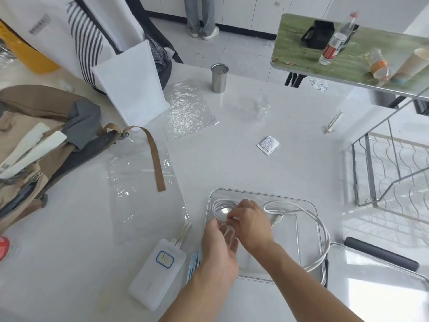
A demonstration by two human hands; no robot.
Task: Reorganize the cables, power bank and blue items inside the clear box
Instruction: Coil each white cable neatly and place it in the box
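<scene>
White table [290, 173] carries clear box [311, 206], power bank [157, 275], steel cup [219, 77], sachet [268, 145], brown bag [34, 147].

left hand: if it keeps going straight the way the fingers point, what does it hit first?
Probably the right hand. The left hand points up and right into the clear box, its fingers already at the right hand's fingers over the coiled white cable. Depth is unclear; the cable may come first.
</scene>
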